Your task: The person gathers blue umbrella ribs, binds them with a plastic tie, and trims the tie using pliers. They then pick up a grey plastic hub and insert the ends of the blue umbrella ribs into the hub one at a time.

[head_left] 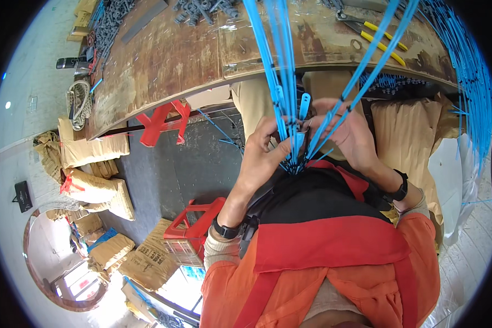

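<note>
Long thin blue rods with black fittings (pixel 279 94) fan up from my lap over the table edge. Their lower ends gather in a dark cluster against my black and red apron (pixel 322 240). My left hand (pixel 261 157) is closed on the left group, thumb and fingers pinching near the lower ends. On the other side, my right hand (pixel 356 141) has its fingers curled around the right group of blue rods (pixel 382 53); its fingertips are slightly blurred. A light blue flat tab with holes (pixel 304 106) sticks up between the hands.
Ahead is a worn wooden table (pixel 175 65). Grey plastic fittings (pixel 199 10) and yellow-handled cutters (pixel 387 50) lie on it. More blue rods (pixel 473 82) hang at the right. Red stools (pixel 194 221) and brown paper sacks (pixel 95 188) stand at the left.
</note>
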A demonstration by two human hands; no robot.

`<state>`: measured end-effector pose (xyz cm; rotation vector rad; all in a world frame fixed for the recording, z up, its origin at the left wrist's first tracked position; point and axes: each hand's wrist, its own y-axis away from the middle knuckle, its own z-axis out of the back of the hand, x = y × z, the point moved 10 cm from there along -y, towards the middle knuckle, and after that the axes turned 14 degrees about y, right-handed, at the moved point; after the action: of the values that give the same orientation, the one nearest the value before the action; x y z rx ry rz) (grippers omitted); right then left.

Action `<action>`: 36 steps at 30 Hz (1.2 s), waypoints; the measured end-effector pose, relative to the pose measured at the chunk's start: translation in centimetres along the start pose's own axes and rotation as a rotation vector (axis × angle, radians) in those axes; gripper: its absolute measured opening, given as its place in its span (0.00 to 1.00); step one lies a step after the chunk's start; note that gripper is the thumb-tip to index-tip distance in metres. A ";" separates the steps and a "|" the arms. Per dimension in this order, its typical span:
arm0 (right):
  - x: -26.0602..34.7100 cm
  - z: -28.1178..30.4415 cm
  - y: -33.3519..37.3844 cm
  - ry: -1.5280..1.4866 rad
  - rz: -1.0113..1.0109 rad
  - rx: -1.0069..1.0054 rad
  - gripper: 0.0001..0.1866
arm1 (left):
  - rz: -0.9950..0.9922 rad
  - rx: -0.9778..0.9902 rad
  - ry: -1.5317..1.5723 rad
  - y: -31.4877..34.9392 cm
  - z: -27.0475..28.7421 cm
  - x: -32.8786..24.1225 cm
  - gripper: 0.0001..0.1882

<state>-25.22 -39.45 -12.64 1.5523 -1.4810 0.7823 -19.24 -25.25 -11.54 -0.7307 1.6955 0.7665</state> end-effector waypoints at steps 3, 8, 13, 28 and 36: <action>-3.1 0.3 0.1 -0.040 -0.151 0.040 0.25 | 0.032 -0.022 -0.009 1.2 0.1 -0.2 0.15; -5.7 -0.2 0.1 -0.026 -0.174 0.145 0.12 | -0.176 -0.033 -0.118 2.3 0.1 -1.5 0.13; -5.3 -1.4 0.8 0.372 -0.122 0.204 0.06 | -0.199 -0.081 -0.125 3.1 0.6 -2.1 0.12; -5.3 -2.1 1.8 0.303 0.012 0.075 0.05 | -0.140 -0.016 -0.089 2.7 -0.6 -3.6 0.15; -5.1 -1.1 2.0 0.361 -0.056 -0.017 0.05 | -0.078 -0.045 -0.048 1.8 -1.2 -2.5 0.10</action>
<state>-27.65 -36.05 -16.28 1.3493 -1.1723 0.9571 -20.81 -24.85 -8.64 -0.7982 1.6017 0.7640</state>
